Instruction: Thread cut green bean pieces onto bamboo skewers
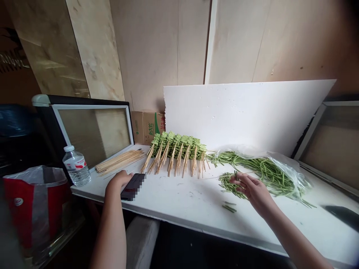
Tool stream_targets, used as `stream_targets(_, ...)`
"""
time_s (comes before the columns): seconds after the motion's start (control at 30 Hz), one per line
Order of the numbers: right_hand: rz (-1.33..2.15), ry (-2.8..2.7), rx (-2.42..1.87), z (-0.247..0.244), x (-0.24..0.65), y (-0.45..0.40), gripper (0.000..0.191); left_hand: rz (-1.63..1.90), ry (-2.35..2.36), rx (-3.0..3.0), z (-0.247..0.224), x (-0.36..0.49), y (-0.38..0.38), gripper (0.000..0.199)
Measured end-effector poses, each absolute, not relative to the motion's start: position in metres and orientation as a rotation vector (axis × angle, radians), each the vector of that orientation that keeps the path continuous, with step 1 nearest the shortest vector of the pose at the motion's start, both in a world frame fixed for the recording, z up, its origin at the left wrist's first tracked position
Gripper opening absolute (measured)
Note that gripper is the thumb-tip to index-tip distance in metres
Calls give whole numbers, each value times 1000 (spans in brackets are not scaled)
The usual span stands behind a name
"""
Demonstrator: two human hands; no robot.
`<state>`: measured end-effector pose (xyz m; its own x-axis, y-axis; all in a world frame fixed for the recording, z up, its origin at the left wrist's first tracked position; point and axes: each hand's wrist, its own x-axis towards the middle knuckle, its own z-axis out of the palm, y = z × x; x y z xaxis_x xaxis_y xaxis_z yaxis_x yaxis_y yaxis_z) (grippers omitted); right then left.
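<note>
My left hand (120,180) is at the left edge of a dark phone (131,187) near the table's front edge, closed on its side with the fingers mostly hidden. Toward the right, my right hand (251,188) pinches a thin bamboo skewer (214,177) with green bean pieces (235,173) at the fingers. Under that hand lies a pile of cut green bean pieces (226,183). A few loose cut pieces (230,207) rest nearer the front. Several finished bean skewers (179,144) are stacked at the back middle, their bare sticks pointing forward.
Bare bamboo skewers (119,161) lie at left beside a water bottle (76,166). Long green beans (269,170) spill from a clear plastic bag (298,183). Behind stand a cardboard box (143,127) and a white board (238,116). A red lined bin (25,209) is lower left.
</note>
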<state>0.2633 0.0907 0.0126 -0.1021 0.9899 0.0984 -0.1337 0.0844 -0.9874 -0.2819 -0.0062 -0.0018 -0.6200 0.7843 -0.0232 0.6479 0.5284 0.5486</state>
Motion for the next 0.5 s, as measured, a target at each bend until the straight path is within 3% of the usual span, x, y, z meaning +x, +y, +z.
stream_targets(0.2, 1270, -1269, -977, 8, 263, 93, 39, 1003, 2634, 1480, 54, -207, 0, 36)
stream_targets(0.3, 1279, -1305, -1006, 4, 261, 94, 42, 1322, 2255, 1815, 67, -124, 9, 38)
stream_targets(0.4, 1243, -1391, -1055, 4, 254, 90, 43, 1255, 1728, 2030, 57, -48, 17, 43)
stream_targets(0.5, 1172, -1469, -1084, 8, 247, 84, 41, 1001, 1524, 2068, 38, -4, 20, 53)
